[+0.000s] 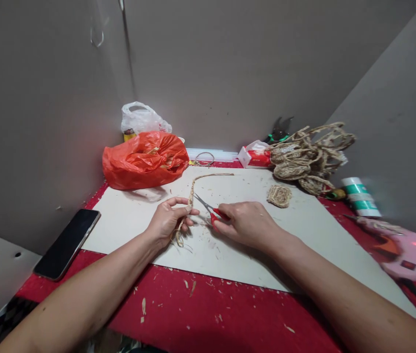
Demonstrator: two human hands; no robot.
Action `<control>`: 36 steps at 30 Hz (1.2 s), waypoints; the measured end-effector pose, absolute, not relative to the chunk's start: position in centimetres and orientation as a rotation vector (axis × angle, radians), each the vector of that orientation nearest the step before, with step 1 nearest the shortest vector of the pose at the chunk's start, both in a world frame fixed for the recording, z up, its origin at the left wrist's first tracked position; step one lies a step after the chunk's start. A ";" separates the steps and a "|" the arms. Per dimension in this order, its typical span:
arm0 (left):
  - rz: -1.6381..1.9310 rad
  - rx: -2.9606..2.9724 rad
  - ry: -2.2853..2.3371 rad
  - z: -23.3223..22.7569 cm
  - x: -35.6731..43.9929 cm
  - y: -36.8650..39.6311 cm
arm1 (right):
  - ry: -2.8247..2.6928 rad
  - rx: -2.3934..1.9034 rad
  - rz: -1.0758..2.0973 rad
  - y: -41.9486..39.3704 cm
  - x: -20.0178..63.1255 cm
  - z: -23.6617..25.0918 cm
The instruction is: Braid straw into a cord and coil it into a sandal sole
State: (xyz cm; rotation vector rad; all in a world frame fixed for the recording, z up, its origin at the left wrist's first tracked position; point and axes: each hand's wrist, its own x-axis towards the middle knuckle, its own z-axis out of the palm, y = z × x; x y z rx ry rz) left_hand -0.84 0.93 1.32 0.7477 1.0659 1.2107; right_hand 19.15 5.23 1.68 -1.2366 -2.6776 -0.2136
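- i see walls closing the desk (230,314) at back and on both sides; the pale board (252,255) has bare room near its front edge.
- my left hand (166,223) pinches the braided rope (192,193); its long axis runs away from me, then bends right.
- my right hand (246,224) has its grip closed around the red scissors (211,212), blades pointing left at the rope.
- the phone (67,242) lies far left, the glue gun (409,252) far right.

Home craft corner: glue gun (409,252), rope pile (308,154), cardboard walls (27,122).
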 end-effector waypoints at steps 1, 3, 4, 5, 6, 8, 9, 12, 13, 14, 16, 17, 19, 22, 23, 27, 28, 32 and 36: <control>1.212 0.755 1.064 1.3 -0.8 0.9 | -2.689 -1.223 -0.212 5.1 19.0 1.7; 1.210 0.788 1.064 1.3 -0.9 0.8 | -2.710 -1.200 -0.227 4.7 18.7 1.9; 1.209 0.806 1.065 1.3 -0.9 0.8 | -2.714 -1.195 -0.241 4.6 18.5 2.0; 1.210 0.818 1.068 1.3 -0.9 0.8 | -2.716 -1.195 -0.255 4.5 18.5 2.1; 1.208 0.827 1.071 1.2 -0.9 0.8 | -2.717 -1.201 -0.265 4.5 18.4 2.1; 1.206 0.833 1.074 1.1 -1.0 0.8 | -2.702 -1.231 -0.259 4.7 18.6 2.2; 1.210 0.830 1.075 1.1 -1.0 0.8 | -2.685 -1.249 -0.246 4.8 18.7 2.2; 1.237 0.800 1.077 1.1 -1.1 1.0 | -2.610 -1.289 -0.203 5.2 19.2 2.2; 1.243 0.783 1.076 1.1 -1.2 1.1 | -2.591 -1.288 -0.195 5.3 19.3 2.2; 1.243 0.764 1.072 1.1 -1.2 1.2 | -2.580 -1.282 -0.190 5.3 19.3 2.2; 1.230 0.724 1.053 1.1 -1.3 1.3 | -2.586 -1.251 -0.173 5.3 19.3 2.1; 1.218 0.705 1.039 1.1 -1.4 1.4 | -2.599 -1.231 -0.163 5.3 19.2 2.1; 1.201 0.677 1.011 1.1 -1.4 1.5 | -2.632 -1.197 -0.140 5.2 19.0 2.1; 1.189 0.680 0.991 1.1 -1.5 1.5 | -2.679 -1.168 -0.124 5.0 18.8 2.0; 1.187 0.690 0.989 1.0 -1.5 1.5 | -2.693 -1.165 -0.129 4.9 18.8 2.0; 1.176 0.719 0.975 0.9 -1.5 1.4 | -2.724 -1.183 -0.210 4.7 18.6 1.9; 1.174 0.719 0.974 0.9 -1.5 1.4 | -2.730 -1.188 -0.240 4.7 18.6 1.9; 1.160 0.715 0.956 0.8 -1.5 1.4 | -2.744 -1.207 -0.335 4.8 18.7 2.1; 1.156 0.735 0.946 0.7 -1.4 1.3 | -2.740 -1.219 -0.336 4.8 18.7 2.3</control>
